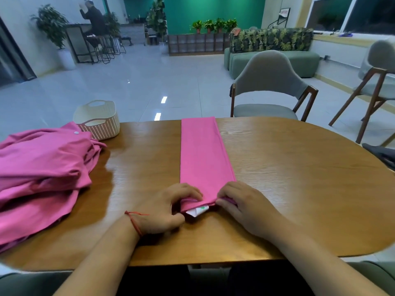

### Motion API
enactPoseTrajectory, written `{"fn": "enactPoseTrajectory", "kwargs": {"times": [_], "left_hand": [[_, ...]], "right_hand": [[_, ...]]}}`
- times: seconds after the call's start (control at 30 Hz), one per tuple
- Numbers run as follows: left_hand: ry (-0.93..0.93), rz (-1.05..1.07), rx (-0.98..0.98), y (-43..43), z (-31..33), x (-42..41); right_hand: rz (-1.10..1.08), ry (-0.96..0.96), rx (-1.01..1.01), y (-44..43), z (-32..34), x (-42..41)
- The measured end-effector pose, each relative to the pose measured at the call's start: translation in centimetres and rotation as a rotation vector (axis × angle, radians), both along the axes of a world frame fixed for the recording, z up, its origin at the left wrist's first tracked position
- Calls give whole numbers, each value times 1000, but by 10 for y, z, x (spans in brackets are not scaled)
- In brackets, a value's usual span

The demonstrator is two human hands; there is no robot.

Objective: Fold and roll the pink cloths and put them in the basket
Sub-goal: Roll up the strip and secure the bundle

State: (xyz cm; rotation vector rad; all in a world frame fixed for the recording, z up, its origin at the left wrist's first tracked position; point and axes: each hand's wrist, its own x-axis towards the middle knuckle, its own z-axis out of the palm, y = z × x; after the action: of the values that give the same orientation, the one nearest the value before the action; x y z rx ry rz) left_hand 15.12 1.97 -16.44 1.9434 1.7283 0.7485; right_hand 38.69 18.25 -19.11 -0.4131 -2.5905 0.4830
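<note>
Long pink cloth strip (203,152), folded narrow, lies on the oval wooden surface (288,178), long axis running straight away from the hands. Left hand (168,208) and right hand (241,206) each pinch a near corner, equally close; rolling likely begins here, away from the body. Unfolded pink cloth pile (40,174) lies left; cream plastic woven basket (97,119) far-left.

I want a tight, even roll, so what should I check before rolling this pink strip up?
1. Pink strip lies flat and straight on the table: ok.
2. Left hand grips the near left corner: ok.
3. Right hand grips the near right corner: ok.
4. White tag tucked in: not ok, it pokes out.
5. Pile of pink cloths apart from the strip: ok.
6. Basket has room: cannot tell.
</note>
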Motion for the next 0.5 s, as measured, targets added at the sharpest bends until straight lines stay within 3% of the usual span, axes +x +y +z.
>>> {"fn": "enactPoseTrajectory", "kwargs": {"times": [0.3, 0.5], "left_hand": [[94, 118, 329, 6, -13, 8], [-3, 171, 276, 8, -12, 5]], "right_hand": [[46, 28, -96, -5, 6, 7], [1, 129, -59, -2, -1, 10]]}}
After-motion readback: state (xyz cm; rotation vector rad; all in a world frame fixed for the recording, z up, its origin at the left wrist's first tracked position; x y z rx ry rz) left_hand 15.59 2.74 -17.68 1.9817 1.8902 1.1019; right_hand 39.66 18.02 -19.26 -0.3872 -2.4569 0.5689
